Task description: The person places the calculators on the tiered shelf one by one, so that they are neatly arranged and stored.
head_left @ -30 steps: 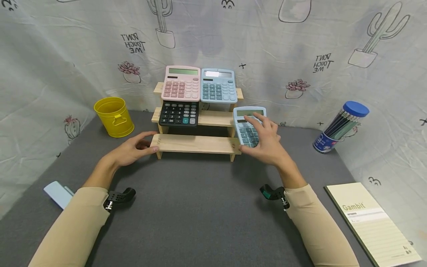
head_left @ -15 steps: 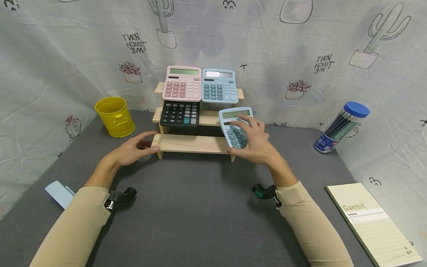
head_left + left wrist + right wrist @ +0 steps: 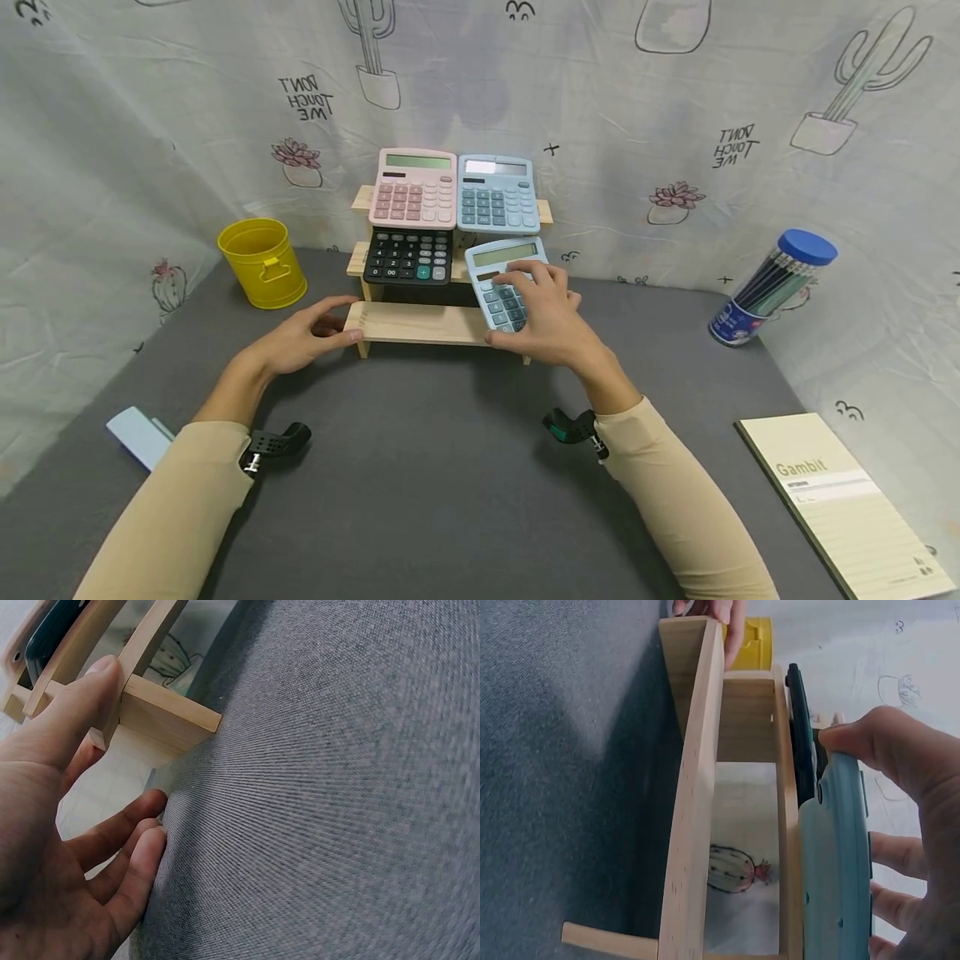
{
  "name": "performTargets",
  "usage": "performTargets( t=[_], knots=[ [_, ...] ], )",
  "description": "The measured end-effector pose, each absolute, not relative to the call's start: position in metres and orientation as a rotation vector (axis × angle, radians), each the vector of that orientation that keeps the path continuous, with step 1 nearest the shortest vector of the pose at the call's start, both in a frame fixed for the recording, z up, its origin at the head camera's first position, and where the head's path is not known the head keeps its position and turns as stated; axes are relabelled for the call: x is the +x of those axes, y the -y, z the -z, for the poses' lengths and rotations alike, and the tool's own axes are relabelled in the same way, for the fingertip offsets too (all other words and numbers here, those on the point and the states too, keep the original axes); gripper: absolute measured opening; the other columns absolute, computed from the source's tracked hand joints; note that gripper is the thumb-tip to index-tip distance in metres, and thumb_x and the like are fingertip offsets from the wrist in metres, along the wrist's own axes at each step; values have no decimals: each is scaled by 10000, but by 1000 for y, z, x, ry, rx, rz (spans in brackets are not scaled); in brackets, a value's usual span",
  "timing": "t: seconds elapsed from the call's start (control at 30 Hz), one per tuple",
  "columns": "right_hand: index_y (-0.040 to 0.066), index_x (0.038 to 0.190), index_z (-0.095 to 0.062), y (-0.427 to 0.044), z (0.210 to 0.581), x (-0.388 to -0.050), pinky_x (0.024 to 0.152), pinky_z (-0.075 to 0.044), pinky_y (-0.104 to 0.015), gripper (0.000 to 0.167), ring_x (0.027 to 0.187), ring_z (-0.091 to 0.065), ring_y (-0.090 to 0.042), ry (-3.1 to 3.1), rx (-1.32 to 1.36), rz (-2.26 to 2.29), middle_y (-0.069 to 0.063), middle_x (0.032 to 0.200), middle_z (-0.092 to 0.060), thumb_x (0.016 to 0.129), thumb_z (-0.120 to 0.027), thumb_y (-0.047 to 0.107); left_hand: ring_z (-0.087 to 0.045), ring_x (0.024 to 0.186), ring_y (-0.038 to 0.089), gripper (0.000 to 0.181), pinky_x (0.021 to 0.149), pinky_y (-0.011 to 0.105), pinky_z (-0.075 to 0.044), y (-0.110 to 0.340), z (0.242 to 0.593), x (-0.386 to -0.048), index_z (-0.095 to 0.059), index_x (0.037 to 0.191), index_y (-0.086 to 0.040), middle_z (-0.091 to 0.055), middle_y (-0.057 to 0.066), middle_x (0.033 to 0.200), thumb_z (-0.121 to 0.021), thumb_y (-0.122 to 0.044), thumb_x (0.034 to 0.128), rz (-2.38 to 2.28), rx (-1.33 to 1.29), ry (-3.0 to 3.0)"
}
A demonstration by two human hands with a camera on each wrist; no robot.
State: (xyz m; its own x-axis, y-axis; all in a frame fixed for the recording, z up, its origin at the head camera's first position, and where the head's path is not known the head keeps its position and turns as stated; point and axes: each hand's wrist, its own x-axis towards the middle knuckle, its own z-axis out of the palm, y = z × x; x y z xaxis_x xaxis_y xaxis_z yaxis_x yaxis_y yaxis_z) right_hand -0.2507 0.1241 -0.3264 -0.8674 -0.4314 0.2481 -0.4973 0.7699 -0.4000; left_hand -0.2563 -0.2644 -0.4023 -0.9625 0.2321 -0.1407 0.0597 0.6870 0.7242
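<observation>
A three-tier wooden display stand (image 3: 420,323) stands on the grey cloth. My left hand (image 3: 303,337) holds the left end of its lowest board; in the left wrist view, the thumb lies along that board's end (image 3: 169,705). My right hand (image 3: 551,321) grips a light blue calculator (image 3: 495,300) by its edges, tilted, at the right part of the middle tier. The right wrist view shows this calculator (image 3: 844,862) close to the middle board; contact is unclear. Beside it on that tier leans a black calculator (image 3: 408,258). A pink calculator (image 3: 412,196) and another blue calculator (image 3: 498,200) fill the top tier.
A yellow bucket (image 3: 261,265) stands left of the stand. On the right are a blue-lidded jar of pencils (image 3: 772,287) and a Gambit notepad (image 3: 832,500). A light blue object (image 3: 138,437) lies partly behind the left sleeve. Patterned cloth hangs behind.
My right hand has carried the blue calculator leftward, from beside the stand's right end to the middle tier near the black calculator. My left hand keeps its place on the stand.
</observation>
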Motion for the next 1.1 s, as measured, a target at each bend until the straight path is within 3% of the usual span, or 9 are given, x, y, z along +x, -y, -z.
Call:
performTargets(
  t=[0.33, 0.6, 1.1],
  knots=[
    [211, 1454, -571, -108, 321, -256, 916, -320, -633, 750, 1444, -211, -387, 2829, 725, -651, -66, 1558, -398, 797, -805, 489, -460, 1355, 419, 901, 1077, 633, -390, 266, 403, -254, -260, 1628, -278, -479, 246, 1496, -631, -690, 918, -1127, 191, -2680],
    [153, 1418, -595, -99, 324, -260, 897, -354, -663, 719, 1408, -272, -393, 2777, 641, -687, -86, 1526, -452, 821, -808, 493, -464, 1349, 415, 899, 1064, 631, -399, 265, 402, -257, -262, 1627, -290, -484, 243, 1487, -627, -699, 914, -1118, 199, -2682],
    [198, 1524, -520, -87, 324, -270, 964, -328, -688, 906, 1474, -241, -449, 2824, 586, -532, -67, 1623, -386, 818, -716, 732, -454, 1359, 414, 915, 1076, 632, -387, 265, 404, -256, -260, 1626, -292, -475, 239, 1500, -626, -716, 903, -1130, 184, -2671]
  ],
)
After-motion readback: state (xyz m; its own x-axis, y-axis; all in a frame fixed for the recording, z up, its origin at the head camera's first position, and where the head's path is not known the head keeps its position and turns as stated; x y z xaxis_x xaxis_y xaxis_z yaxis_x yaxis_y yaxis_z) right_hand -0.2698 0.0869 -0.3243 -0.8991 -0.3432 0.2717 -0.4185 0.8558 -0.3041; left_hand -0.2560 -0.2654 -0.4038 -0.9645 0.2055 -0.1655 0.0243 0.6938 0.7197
